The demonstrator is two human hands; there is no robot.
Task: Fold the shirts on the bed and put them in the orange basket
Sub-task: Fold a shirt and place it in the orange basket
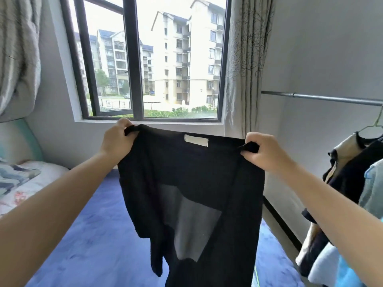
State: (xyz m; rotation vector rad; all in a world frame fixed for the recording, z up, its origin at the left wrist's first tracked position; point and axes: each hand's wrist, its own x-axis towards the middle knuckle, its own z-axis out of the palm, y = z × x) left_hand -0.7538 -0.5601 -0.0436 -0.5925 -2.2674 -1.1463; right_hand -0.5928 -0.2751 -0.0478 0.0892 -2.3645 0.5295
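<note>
A black shirt with a white label near its top edge hangs in the air in front of me, above the bed's blue cover. My left hand pinches the shirt's top left corner. My right hand pinches the top right corner. The cloth is stretched between both hands and drops down past the frame's lower edge, with a thin see-through patch in the middle. No orange basket is in view.
A window with a dark frame faces me, curtains at both sides. A patterned pillow lies at the left. On the right, a metal rail carries hanging clothes.
</note>
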